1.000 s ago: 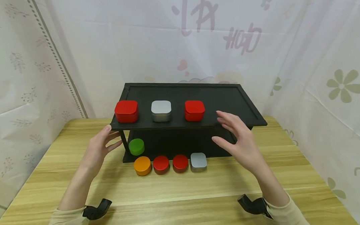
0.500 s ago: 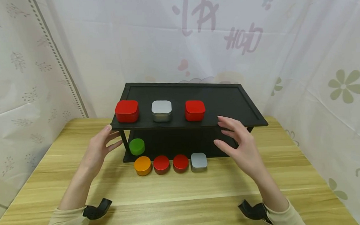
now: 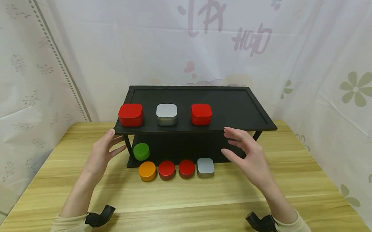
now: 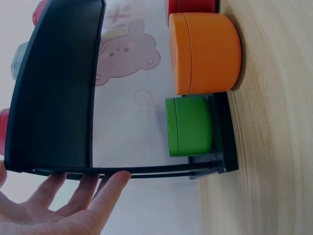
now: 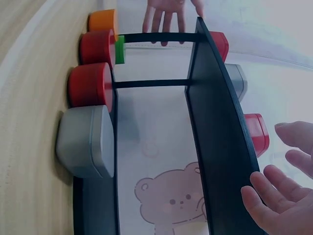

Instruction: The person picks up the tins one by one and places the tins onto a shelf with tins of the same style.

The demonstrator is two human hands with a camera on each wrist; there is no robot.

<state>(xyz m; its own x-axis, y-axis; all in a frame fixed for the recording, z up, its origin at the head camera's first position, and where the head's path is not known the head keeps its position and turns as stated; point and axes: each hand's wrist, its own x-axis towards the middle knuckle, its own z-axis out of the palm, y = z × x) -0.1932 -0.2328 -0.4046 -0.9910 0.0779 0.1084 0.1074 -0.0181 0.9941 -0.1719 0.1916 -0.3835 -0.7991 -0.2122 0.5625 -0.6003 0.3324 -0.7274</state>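
A black two-tier shelf stands at the middle of the table. My left hand is at its left end, thumb at the upper board's front corner, with straight fingers against the side post. My right hand hovers before the front edge, fingers spread and slightly bent, holding nothing. On the upper board sit a red tin, a silver tin and another red tin. A green tin rests on the lower board at the left.
In front of the shelf, an orange round tin, two red round tins and a silver square tin line up on the wooden table. A printed white curtain hangs behind.
My right hand has lowered, from beside the upper board's front edge to a little below it. My left hand, the shelf and the tins have kept their places.
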